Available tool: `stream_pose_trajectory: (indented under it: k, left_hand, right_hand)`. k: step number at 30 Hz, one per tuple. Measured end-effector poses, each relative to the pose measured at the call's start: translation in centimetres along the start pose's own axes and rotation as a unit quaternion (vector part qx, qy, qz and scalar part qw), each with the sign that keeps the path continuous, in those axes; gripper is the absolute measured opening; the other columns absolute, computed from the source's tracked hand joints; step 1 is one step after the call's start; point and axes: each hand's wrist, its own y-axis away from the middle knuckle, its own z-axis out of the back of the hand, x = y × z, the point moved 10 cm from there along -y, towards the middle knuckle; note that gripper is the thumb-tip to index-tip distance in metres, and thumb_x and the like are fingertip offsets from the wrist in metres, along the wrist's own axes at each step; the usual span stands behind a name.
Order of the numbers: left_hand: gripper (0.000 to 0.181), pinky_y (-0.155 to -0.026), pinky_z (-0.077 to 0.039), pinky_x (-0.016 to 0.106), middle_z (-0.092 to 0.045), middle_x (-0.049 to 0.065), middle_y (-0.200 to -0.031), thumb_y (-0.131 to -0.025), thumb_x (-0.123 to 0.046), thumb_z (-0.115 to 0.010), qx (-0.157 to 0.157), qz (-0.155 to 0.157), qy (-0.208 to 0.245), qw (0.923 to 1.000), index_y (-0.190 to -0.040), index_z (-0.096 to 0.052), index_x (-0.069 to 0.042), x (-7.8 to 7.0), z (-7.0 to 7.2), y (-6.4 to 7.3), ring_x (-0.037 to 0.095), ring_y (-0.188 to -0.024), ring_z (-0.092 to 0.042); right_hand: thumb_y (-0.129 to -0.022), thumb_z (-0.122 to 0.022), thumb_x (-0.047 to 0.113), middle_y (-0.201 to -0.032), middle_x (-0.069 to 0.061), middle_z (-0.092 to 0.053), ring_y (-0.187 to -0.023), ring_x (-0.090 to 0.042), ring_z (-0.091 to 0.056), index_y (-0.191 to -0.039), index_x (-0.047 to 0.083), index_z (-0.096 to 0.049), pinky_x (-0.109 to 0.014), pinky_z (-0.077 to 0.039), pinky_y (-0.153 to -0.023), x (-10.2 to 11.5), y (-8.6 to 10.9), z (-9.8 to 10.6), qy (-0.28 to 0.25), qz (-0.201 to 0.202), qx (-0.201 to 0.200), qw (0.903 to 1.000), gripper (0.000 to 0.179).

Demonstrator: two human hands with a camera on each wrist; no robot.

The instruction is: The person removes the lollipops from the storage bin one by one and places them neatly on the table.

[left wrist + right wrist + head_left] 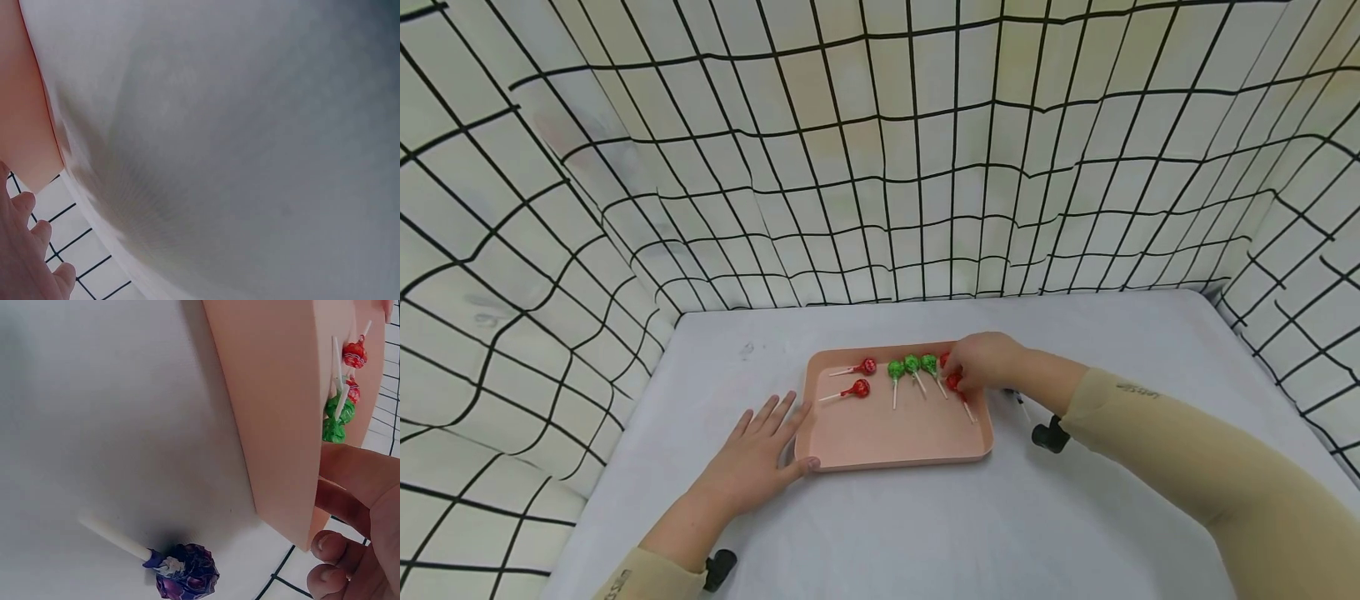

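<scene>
A shallow pink tray (887,450) lies on the white table. Inside it, two red-wrapped lollipops (861,387) lie at the left and several green lollipops (912,364) are grouped right of centre. My right hand (988,362) reaches over the tray's right end, fingers down at two more red lollipops (953,381), partly covering them. The tray wall hides its fingertips in the right wrist view, so I cannot tell whether they pinch one. My left hand (760,462) rests with spread fingers along the tray's left edge, thumb at the near corner.
Outside the tray, a purple lollipop (187,572) lies on the table by its right end, mostly under my right forearm in the head view. White walls with a black grid (880,167) rise behind the table and at both sides. Each wrist carries a black camera (1050,435).
</scene>
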Motion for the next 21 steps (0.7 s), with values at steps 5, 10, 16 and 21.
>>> stream_pose_trajectory:
  k: [5, 10, 16, 21]
  left_hand:
    - [0.092, -0.119, -0.013, 0.06, -0.02, 0.009, -0.164, -0.088, -0.073, -0.051, 0.0, 0.001, 0.002, 1.0, -0.159, -0.026, -0.02, -0.07, 0.05, -0.06, 0.035, -0.15, -0.015]
    - [0.092, -0.119, -0.012, 0.06, -0.019, 0.01, -0.164, -0.087, -0.073, -0.051, 0.003, 0.003, 0.003, 1.0, -0.159, -0.026, -0.02, -0.11, 0.1, 0.0, 0.035, -0.151, -0.015]
    - [0.092, -0.119, -0.012, 0.06, -0.02, 0.01, -0.164, -0.087, -0.073, -0.052, -0.001, 0.004, 0.002, 1.0, -0.158, -0.026, -0.02, -0.11, 0.08, 0.0, 0.035, -0.15, -0.015]
    - [0.091, -0.119, -0.012, 0.06, -0.019, 0.009, -0.165, -0.088, -0.07, -0.054, 0.001, 0.004, 0.006, 1.0, -0.158, -0.026, -0.02, -0.11, 0.05, 0.03, 0.035, -0.151, -0.014]
  right_hand:
    - [-0.089, -0.075, 0.021, -0.093, 0.01, -0.064, -0.085, -0.013, -0.054, -0.108, 0.027, -0.077, -0.033, -0.051, -0.081, 0.02, -0.05, -0.37, 0.005, 0.008, 0.005, 0.9999, 0.02]
    - [-0.089, -0.076, 0.02, -0.087, 0.011, -0.062, -0.081, -0.011, -0.054, -0.104, 0.025, -0.077, -0.03, -0.05, -0.076, 0.16, -0.06, -0.36, 0.001, 0.014, 0.007, 0.9999, 0.017]
    - [-0.089, -0.075, 0.02, -0.084, 0.011, -0.061, -0.079, -0.011, -0.054, -0.1, 0.025, -0.077, -0.029, -0.049, -0.075, 0.45, 0.13, -0.23, 0.003, 0.021, 0.011, 0.9997, 0.012]
    - [-0.09, -0.074, 0.017, -0.082, 0.012, -0.062, -0.079, -0.01, -0.054, -0.095, 0.025, -0.077, -0.029, -0.049, -0.076, 0.88, 0.19, -0.18, 0.002, 0.04, 0.01, 0.9991, 0.01]
